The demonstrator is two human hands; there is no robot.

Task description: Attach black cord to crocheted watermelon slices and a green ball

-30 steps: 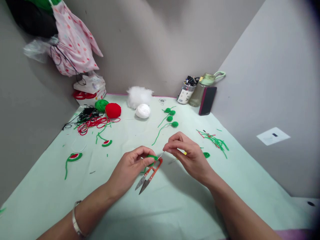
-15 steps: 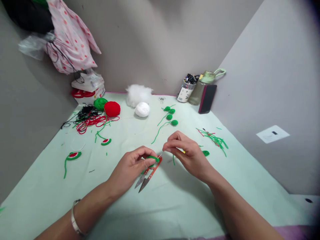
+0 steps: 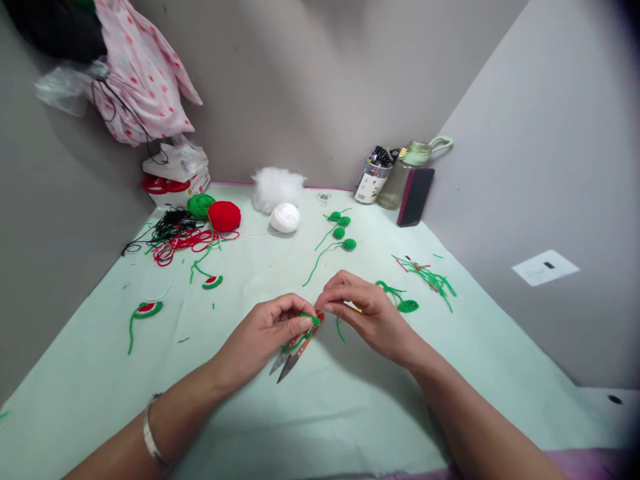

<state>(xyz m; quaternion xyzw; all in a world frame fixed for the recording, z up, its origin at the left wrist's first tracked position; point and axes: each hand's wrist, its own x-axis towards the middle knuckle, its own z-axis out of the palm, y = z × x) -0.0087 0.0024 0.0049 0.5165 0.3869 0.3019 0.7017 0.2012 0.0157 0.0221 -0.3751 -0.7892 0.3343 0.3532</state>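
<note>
My left hand [image 3: 280,325] pinches a small green crochet piece [image 3: 314,321] between thumb and fingers. My right hand [image 3: 363,313] is closed on a thin crochet hook, its tip at the green piece; a bit of its yellow handle [image 3: 356,308] shows below the fingers. A green yarn strand [image 3: 340,330] hangs under the right hand. Orange-handled thread snips [image 3: 293,360] lie on the table just beneath the left fingers, blades toward me, partly covered by the piece and its yarn.
Left lie two crocheted watermelon slices [image 3: 149,309], red yarn [image 3: 225,217] and tangled strands. Behind are a white yarn ball [image 3: 285,218] and stuffing [image 3: 277,189]. Green balls [image 3: 349,245], a green leaf [image 3: 407,306], yarn scraps [image 3: 430,277], a phone [image 3: 416,197] and a bottle [image 3: 397,180] lie or stand right.
My right hand has moved left and closer to the green piece, uncovering more of the green leaf and its yarn. The left hand stays nearly in place; a green loop shows below its fingers.
</note>
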